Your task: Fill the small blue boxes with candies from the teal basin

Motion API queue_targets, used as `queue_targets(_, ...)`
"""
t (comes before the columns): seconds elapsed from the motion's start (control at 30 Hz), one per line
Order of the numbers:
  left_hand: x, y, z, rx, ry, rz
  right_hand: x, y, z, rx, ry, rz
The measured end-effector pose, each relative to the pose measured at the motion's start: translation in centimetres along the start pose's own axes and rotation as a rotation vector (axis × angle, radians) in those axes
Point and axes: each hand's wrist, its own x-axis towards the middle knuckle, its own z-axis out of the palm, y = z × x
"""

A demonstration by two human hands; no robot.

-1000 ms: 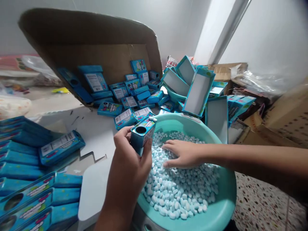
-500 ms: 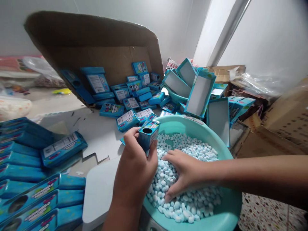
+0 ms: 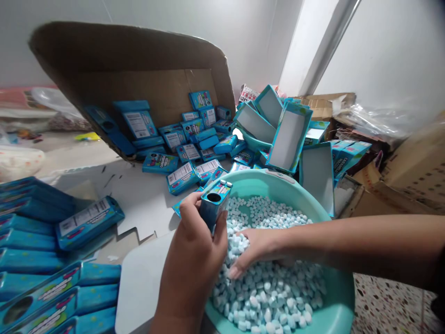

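My left hand grips a small blue candy box upright, its round opening facing up, at the near left rim of a teal plastic basin. The basin is full of small pale blue and white candies. My right hand reaches in from the right and lies cupped in the candies right beside the box, with a heap of them gathered in its curled fingers.
A tipped cardboard carton at the back spills several blue boxes onto the white table. More blue boxes are stacked at the left. Open display cartons stand behind the basin. Cardboard and plastic lie at the right.
My right hand went from lying flat on the candies to scooping them, and has drawn closer to the box. My left hand with the box has barely moved.
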Motion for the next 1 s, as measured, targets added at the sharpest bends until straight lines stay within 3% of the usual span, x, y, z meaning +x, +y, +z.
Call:
queue_targets(0.17,-0.1,0.0,0.1,0.022,0.003,-0.001,0.7,0.3,1.1,0.281,-0.111,0.011)
queue_targets(0.37,0.1,-0.9,0.2,-0.017,0.016,-0.006,0.9,-0.2,1.5,0.340,0.015,-0.080)
queue_targets(0.57,-0.1,-0.3,0.0,-0.096,0.005,-0.055,0.0,-2.6,1.0,0.167,0.057,-0.323)
queue_targets(0.77,-0.1,-0.3,-0.1,-0.091,-0.008,-0.045,-2.5,-4.3,-0.4,-0.046,0.082,-0.343)
queue_targets(0.87,-0.2,-0.1,-0.1,-0.110,-0.036,-0.012,-3.6,-5.3,-0.6,-0.071,0.103,-0.434)
queue_targets(1.0,-0.1,0.3,-0.6,-0.242,-0.060,-0.134,-4.7,-7.9,0.1,-0.012,0.107,-0.635)
